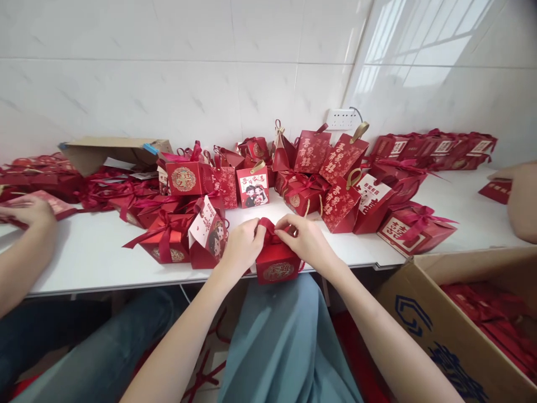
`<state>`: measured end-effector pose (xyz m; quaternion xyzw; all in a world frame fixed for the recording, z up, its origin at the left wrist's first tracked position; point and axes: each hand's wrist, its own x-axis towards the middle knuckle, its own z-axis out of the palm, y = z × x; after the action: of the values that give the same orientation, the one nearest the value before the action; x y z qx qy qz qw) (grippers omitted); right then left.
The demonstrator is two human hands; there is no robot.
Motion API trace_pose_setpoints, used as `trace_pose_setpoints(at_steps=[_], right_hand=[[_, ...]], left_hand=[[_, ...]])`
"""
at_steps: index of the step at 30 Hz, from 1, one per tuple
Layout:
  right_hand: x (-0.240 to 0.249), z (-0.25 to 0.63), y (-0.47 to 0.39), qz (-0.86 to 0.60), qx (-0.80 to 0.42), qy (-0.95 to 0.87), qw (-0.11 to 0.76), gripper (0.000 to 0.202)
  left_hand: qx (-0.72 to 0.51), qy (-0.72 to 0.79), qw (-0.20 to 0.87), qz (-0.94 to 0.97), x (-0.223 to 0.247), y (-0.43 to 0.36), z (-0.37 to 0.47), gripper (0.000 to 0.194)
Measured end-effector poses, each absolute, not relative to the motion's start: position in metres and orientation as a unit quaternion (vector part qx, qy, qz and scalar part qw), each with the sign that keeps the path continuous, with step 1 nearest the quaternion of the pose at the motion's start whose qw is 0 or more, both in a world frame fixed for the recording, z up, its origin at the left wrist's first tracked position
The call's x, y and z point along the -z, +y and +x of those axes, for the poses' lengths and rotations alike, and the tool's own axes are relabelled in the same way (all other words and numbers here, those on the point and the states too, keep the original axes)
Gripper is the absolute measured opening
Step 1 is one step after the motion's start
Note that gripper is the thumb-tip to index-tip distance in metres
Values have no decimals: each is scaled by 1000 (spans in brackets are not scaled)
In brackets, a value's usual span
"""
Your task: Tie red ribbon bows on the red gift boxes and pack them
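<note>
A small red gift box (277, 267) with gold lettering on its front rests at the near edge of the white table, just above my lap. Over its top runs a dark red ribbon (268, 225). My left hand (244, 240) pinches the ribbon's loop on the left side. From the right, my right hand (302, 238) has thumb and forefinger closed on the ribbon near its middle. The fingers partly hide how the ribbon is tied. Left of my hands stand a red box with a bow (163, 238) and a box with a cartoon couple (208, 234).
Many red boxes crowd the white table (100, 260). At right, a large cardboard carton (413, 319) holds red items. An open cardboard box (90, 154) lies at back left. Another person's hand (31, 215) works at left; another arm (522, 207) shows at right.
</note>
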<state>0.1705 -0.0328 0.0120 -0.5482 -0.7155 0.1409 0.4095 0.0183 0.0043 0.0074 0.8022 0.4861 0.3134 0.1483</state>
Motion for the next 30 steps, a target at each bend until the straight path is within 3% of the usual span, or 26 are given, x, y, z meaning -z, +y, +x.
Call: trace_pose_setpoints(at_steps=[12,18,21,26,30], right_hand=[[-11,159,-36,-595,-78,-725,337,14],[-17,158,-39,-624,-31,-741,246,15],[-18,159,-42,-629,-10,-740,238,22],[-18,153,-46,-628,156,-721,248,23],[-17,149,-44,-609,146,-743,236,13]], left_hand=[[-278,500,111,813,-11,6,14,25],[-284,499,109,812,-14,7,12,22],[-286,486,48,824,-11,6,12,20],[-288,472,-17,833,-8,6,13,15],[-300,469,-12,831,-10,7,12,15]])
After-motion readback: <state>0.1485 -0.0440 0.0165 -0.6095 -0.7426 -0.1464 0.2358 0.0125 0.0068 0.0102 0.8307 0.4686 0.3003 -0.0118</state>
